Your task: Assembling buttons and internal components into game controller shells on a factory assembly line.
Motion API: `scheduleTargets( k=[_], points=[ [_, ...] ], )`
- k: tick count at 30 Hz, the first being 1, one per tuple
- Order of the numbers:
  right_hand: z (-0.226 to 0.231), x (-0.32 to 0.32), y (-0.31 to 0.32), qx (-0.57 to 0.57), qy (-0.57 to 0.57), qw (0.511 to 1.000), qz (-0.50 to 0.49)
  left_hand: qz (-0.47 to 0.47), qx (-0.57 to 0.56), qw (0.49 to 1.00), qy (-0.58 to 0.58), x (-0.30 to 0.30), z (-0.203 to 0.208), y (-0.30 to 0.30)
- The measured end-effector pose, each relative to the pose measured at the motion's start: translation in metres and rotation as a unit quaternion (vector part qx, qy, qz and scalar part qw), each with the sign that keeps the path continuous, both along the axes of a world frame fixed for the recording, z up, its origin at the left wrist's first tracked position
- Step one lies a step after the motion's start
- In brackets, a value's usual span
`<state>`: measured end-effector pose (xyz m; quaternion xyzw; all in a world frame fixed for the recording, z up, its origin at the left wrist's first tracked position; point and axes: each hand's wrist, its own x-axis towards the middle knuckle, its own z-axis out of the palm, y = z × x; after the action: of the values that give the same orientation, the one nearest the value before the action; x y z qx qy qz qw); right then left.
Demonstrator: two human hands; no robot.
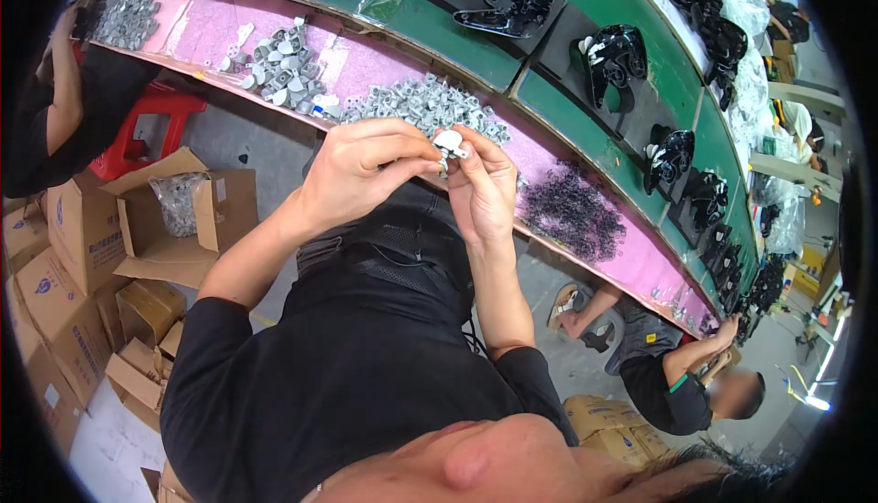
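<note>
Both my hands meet in front of me, just short of the bench edge. Between thumb and fingers, my right hand grips a small white and grey plastic part with a rounded top. My left hand pinches at the lower left side of the same part; its fingertips hide some of it. Right behind my hands lies a heap of small grey plastic parts. To its left is a pile of larger grey and white rounded parts. A spread of small black pieces lies right of my right hand.
Beyond the pink work surface, black glossy molded assemblies stand on a green line. Cardboard boxes and a red stool are at left. One person sits at right; another person's arm shows at far left.
</note>
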<state>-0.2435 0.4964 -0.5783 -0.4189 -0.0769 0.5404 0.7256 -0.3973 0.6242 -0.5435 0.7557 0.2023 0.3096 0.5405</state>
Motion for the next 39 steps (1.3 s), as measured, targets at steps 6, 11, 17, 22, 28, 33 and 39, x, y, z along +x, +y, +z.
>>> scheduleTargets(
  k=[6,11,17,22,28,33,39],
  points=[
    [0.006,-0.002,0.006,-0.005,-0.032,0.999,0.001,0.001,0.033,0.999,0.008,-0.002,-0.004,0.001],
    [-0.002,0.009,0.003,0.031,0.007,0.998,0.06,0.044,-0.009,0.998,0.051,0.001,0.014,0.004],
    [0.007,0.026,0.014,0.003,0.031,0.993,0.112,-0.048,0.122,0.991,0.027,0.003,0.011,0.025],
    [0.029,0.037,0.036,-0.002,0.029,0.988,0.152,-0.043,0.15,0.987,-0.042,0.007,0.014,0.041],
    [0.069,0.077,0.102,-0.036,-0.26,0.932,0.251,0.001,0.064,0.997,-0.051,0.002,0.008,0.06],
    [0.069,0.209,0.225,-0.173,-0.57,0.803,0.028,0.028,0.026,0.997,-0.061,-0.005,-0.001,0.071],
    [0.0,0.349,0.33,-0.429,-0.626,0.651,0.026,0.058,0.02,0.998,-0.011,-0.022,-0.008,0.067]
  ],
)
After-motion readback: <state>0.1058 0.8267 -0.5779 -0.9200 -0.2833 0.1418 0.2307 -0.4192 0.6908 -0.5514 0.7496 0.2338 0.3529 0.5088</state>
